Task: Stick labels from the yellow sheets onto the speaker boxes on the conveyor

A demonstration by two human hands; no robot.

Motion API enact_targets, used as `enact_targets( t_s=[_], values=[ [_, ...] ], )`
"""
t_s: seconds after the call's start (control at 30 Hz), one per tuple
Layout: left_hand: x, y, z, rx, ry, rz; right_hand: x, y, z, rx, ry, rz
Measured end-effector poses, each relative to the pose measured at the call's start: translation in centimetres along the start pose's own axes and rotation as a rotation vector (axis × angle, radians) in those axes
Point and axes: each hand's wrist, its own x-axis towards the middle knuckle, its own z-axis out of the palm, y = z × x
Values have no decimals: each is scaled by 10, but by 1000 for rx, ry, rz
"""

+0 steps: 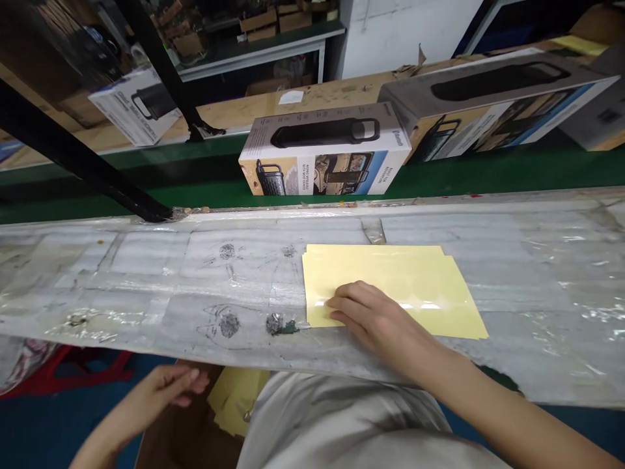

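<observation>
A small stack of yellow glossy sheets (420,267) lies on the plastic-covered bench, with faint round shapes on the top one. My right hand (364,312) is over the left part of the stack, its fingers bent, close together and pressed at the top sheet; the thumb is hidden. Below the bench edge, my left hand (178,385) hangs over an open cardboard box (170,430), fingers loosely stretched and nothing visible in them. Crumpled yellow sheets (237,394) lie inside that box, partly covered by my clothing.
Behind the bench, on a green strip, stand a printed speaker box (325,153) and a larger one (493,98) to its right. Another box (139,107) sits at the back left. Black metal posts (92,163) rise on the left. A red stool (73,371) shows below.
</observation>
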Motion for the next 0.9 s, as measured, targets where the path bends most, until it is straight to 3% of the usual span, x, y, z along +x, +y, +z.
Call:
enact_targets(
  t_s=[0.07, 0.17, 0.27, 0.4, 0.5, 0.63, 0.77, 0.9],
  values=[
    [-3, 57, -14, 174, -139, 216, 10, -2, 8, 15, -59, 20],
    [-3, 139, -4, 471, -267, 500, 18, -1, 16, 31, -120, 67],
    [24, 200, 29, 660, -227, 774, 22, 1, 16, 61, -161, 109],
    [78, 248, 69, 812, -130, 1016, 26, 1, 16, 52, -179, 136],
    [106, 263, 83, 829, -209, 1074, 26, 1, 20, 38, -156, 140],
    [123, 260, 86, 732, -283, 1102, 20, 5, 26, 19, -53, 89],
    [126, 245, 91, 705, -241, 1189, 12, 10, 29, -9, 56, -8],
    [126, 236, 99, 795, -229, 1329, 9, 12, 27, 83, 4, 43]
  ],
)
